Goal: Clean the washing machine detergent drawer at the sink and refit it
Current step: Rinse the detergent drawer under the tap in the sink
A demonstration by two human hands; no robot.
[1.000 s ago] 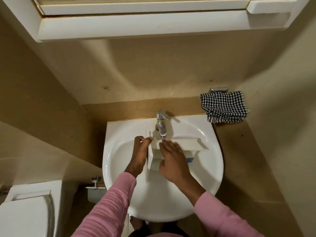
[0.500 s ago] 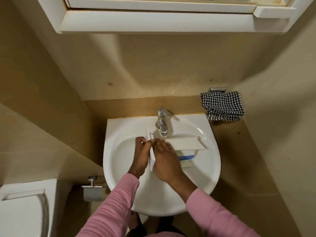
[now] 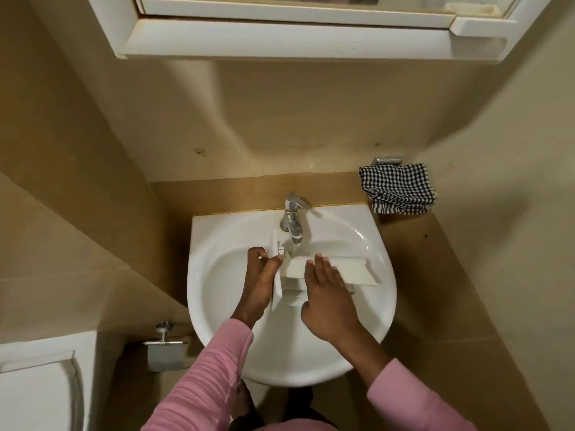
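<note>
Drawer (image 3: 354, 270) under the tap (image 3: 294, 222): your left hand (image 3: 259, 284) grips its side, your right hand (image 3: 329, 300) lies flat on it.

Beige walls (image 3: 280, 119) in warm, dim light. White mirror cabinet (image 3: 295, 38) at twelve o'clock. Black-and-white checked cloth (image 3: 398, 188) at two o'clock, below a metal bracket (image 3: 387, 160). White toilet (image 3: 37, 393) at eight o'clock, chrome paper holder (image 3: 165, 353) just beside, at seven.
</note>
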